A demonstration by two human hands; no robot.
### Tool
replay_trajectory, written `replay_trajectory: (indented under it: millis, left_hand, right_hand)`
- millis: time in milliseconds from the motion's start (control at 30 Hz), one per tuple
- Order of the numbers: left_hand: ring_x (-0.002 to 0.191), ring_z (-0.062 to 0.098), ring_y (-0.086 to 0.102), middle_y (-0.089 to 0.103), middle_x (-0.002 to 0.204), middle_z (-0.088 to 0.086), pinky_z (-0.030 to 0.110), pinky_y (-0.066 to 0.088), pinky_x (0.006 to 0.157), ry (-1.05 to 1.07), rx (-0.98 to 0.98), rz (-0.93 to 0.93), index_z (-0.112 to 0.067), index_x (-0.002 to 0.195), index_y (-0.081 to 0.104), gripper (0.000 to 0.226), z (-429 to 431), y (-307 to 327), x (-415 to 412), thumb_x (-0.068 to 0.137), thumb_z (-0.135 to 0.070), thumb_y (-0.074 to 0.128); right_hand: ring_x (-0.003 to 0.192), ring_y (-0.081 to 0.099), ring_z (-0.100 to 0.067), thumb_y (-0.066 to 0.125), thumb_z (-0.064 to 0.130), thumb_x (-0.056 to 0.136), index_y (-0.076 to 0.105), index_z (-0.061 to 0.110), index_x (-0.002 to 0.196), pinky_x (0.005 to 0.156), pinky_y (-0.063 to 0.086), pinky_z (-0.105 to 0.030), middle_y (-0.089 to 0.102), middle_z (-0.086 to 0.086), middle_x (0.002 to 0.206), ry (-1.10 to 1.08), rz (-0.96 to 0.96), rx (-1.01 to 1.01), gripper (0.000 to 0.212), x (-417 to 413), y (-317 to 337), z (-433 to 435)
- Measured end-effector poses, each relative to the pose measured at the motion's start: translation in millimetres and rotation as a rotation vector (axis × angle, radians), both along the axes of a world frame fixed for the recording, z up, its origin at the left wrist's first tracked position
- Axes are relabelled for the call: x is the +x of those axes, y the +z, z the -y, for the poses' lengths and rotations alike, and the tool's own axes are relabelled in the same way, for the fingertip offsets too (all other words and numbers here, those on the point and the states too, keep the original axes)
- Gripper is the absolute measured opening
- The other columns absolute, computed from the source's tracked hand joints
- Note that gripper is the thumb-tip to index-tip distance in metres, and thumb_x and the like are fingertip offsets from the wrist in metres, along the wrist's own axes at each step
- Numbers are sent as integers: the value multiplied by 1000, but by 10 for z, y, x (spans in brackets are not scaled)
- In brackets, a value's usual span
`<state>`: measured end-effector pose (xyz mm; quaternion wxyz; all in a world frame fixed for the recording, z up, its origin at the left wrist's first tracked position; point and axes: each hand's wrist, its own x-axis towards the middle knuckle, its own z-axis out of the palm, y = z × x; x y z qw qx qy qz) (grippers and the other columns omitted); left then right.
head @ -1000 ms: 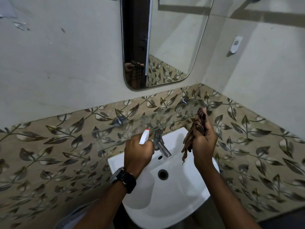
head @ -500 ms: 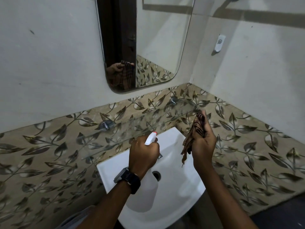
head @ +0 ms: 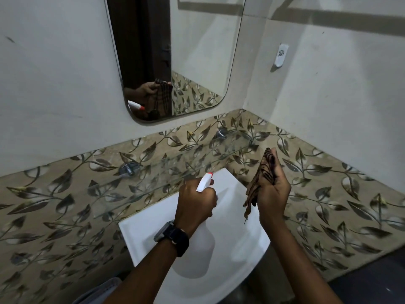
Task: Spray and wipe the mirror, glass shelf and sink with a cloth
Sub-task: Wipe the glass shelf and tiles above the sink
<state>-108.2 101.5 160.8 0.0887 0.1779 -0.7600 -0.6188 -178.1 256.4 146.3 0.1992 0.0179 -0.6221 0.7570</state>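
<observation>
My left hand (head: pixel 195 205) grips a white spray bottle (head: pixel 195 257) with a red-tipped nozzle, held over the white sink (head: pixel 142 229); the nozzle points up toward the wall. My right hand (head: pixel 274 194) holds a brown patterned cloth (head: pixel 260 178) bunched upright above the sink's right side. A clear glass shelf (head: pixel 135 187) runs along the leaf-patterned tiles just behind both hands. The mirror (head: pixel 197 62) hangs on the wall above and reflects the cloth and the bottle's nozzle. My hands hide the tap and drain.
Two chrome brackets (head: pixel 128 168) fix the shelf to the tiled wall. A small white hook plate (head: pixel 281 54) sits on the right wall near the corner. A pale bin edge (head: pixel 96 290) shows at bottom left. I wear a black watch (head: pixel 173 235) on the left wrist.
The view has shifted, bringing more of the mirror in. My left hand with the bottle has moved over the tap, now hiding it. The right hand keeps the cloth raised.
</observation>
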Motion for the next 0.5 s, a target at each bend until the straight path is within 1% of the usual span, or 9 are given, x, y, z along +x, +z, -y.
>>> replay_trajectory:
  millis: [33,100,167,233,267,333,367,433,500]
  left_hand:
    - [60,33,64,72,76,26,33,54,50,-18,38,9,-13,84,71,25,-13,28,-7,77,-28,52]
    - [58,33,61,72,80,29,31,50,48,-27,50,-2,-10,85,72,25,-10,36,-18,74,-22,53]
    - [57,37,63,73,79,24,34,52,49,-10,38,-19,-9,81,73,20,12,15,5,75,-14,55]
    - [54,31,65,76,75,12,40,57,50,34,59,-31,-11,79,74,19,79,4,31,81,-6,56]
    - [53,28,65,78,76,10,41,58,51,65,69,-42,-11,79,75,19,130,16,50,82,-4,57]
    - [56,29,67,77,79,16,39,57,51,121,74,-63,-15,76,76,20,249,71,99,79,-4,60]
    - [57,27,69,77,78,18,36,56,49,149,79,-72,-23,71,75,27,316,108,120,78,-2,60]
    - [53,12,67,76,75,14,33,55,47,194,106,-94,-36,62,72,43,462,185,156,77,3,60]
    - [57,11,67,77,75,10,32,56,48,243,141,-100,-41,67,74,44,602,249,177,75,0,60]
  right_hand:
    - [142,48,-13,41,-22,92,45,18,153,117,42,-41,54,11,149,-1,6,-1,73,-22,-17,-9]
    - [142,47,-10,42,-20,93,46,20,153,119,40,-45,53,10,151,-13,24,22,72,-64,-49,-24]
    - [142,47,-9,44,-16,95,46,20,152,120,39,-44,53,9,152,-21,37,69,68,-137,-80,-46]
    - [141,49,-12,46,-11,98,48,19,151,119,41,-43,54,5,151,-27,51,142,61,-269,-105,-68]
    - [139,51,-15,47,-9,99,49,19,149,118,41,-44,56,2,149,-27,75,184,57,-374,-122,-80]
    - [131,57,-19,51,-3,99,53,23,144,114,45,-46,60,-1,142,-36,150,280,52,-647,-114,-79]
    - [127,59,-21,53,1,98,55,25,142,111,47,-45,62,-1,139,-34,177,347,51,-812,-94,-67]
    - [124,59,-24,54,5,98,56,24,142,104,48,-34,63,-5,138,4,208,491,47,-1152,0,-7]
    - [125,58,-27,55,6,99,57,19,142,96,43,-27,63,-8,138,25,213,659,45,-1502,113,77]
